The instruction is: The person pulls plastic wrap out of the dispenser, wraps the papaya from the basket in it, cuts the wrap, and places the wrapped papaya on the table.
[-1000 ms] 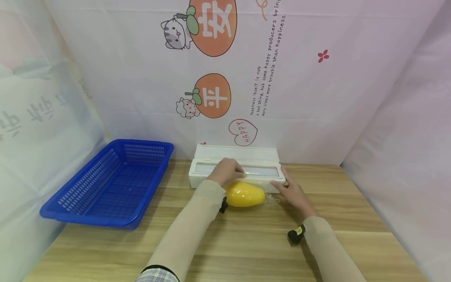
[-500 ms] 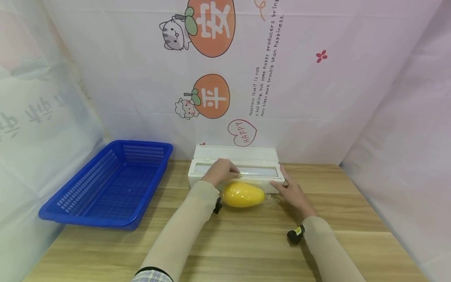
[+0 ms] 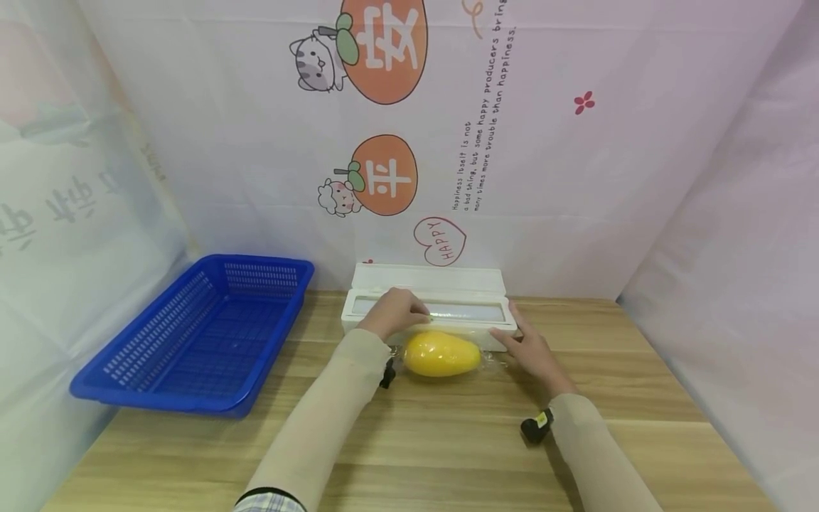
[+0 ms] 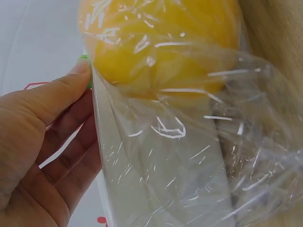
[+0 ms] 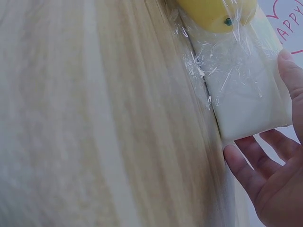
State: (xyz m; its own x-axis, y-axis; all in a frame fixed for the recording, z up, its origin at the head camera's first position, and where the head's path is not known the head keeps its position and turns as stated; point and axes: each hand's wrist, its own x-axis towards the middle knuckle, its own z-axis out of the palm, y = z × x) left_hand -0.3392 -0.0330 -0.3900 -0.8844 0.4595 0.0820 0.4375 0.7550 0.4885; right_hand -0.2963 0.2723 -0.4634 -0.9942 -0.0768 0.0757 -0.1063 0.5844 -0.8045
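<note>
A yellow fruit [image 3: 441,353] wrapped in clear cling film [image 4: 161,156] lies on the wooden table just in front of a white cling-film dispenser box [image 3: 448,281]. My left hand [image 3: 392,313] sits curled on the box's top, left of the fruit. In the left wrist view its thumb [image 4: 66,90] and fingertips meet at a small green slider [image 4: 85,59] on the film's edge. My right hand [image 3: 531,348] rests with fairly straight fingers against the box's right end [image 5: 251,104], thumb behind and fingers in front. The fruit's stem end [image 5: 215,12] shows under the film.
A blue plastic basket [image 3: 198,334] stands at the table's left. Printed white sheets wall in the back and both sides. Bare wooden tabletop [image 3: 448,441] stretches from the fruit to the near edge.
My left hand has slid leftward along the top of the dispenser box. The right hand and the fruit have stayed where they were.
</note>
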